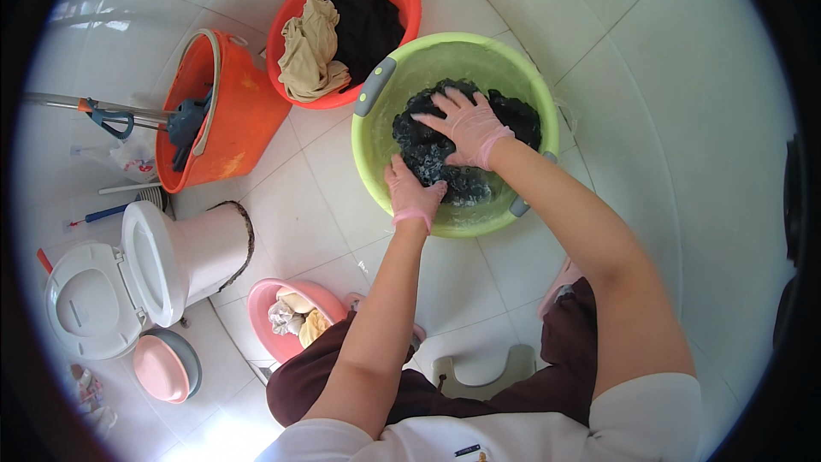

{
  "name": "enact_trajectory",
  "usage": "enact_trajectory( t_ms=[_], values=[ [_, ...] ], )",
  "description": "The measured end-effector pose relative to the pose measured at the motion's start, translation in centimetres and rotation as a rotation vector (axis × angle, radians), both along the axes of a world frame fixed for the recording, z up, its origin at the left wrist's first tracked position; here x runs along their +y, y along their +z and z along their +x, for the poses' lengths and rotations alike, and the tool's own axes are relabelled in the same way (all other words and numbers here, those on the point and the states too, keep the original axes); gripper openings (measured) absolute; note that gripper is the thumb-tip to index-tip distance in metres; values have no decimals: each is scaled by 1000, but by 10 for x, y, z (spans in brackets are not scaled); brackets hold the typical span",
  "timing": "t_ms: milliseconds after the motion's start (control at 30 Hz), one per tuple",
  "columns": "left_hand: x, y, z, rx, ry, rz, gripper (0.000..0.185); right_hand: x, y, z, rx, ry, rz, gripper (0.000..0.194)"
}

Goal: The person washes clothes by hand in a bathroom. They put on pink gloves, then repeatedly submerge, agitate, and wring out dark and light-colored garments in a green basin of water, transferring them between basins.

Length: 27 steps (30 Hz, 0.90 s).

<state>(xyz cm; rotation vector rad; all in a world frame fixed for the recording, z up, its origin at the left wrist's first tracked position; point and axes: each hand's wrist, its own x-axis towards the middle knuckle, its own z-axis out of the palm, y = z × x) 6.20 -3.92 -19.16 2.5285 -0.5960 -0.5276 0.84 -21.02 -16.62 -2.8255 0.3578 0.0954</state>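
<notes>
A light green plastic basin (361,167) with grey handles stands on the tiled floor before me, holding water. Dark wet cloth (426,119) lies bunched in it, with some foam on its near part. Thin pink gloves cover both my hands. My right hand (471,128) is spread over the cloth, palm down, fingers apart. At the basin's near left side, my left hand (414,192) rests by the cloth's edge, thumb and fingers apart. Its fingertips are partly hidden at the foamy cloth, and I see no clear grip in either hand.
Beyond the basin sits a red tub (279,32) with beige and black clothes. An orange bucket (256,109) holding a mop stands left, near a white toilet (154,263). A pink basin (260,314) with light cloths is by my leg; a plastic stool (487,388) is beneath me.
</notes>
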Motion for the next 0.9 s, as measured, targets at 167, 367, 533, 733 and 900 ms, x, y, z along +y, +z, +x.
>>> enact_trajectory(
  t_ms=[167,367,533,733,900],
  values=[
    [-22,-26,35,376,43,110,68,-51,-49,1,-232,-674,524,32],
    [-9,34,82,1194,382,-653,36,-7,7,-30,-300,-125,327,46],
    [-28,101,82,1541,466,-894,28,69,-25,-37,-264,-393,702,52],
    [-31,100,106,1288,160,-930,50,5,-1,-30,-337,-474,927,32],
    [-24,13,86,387,-174,-180,70,-21,10,-27,-218,-457,584,27]
  ],
)
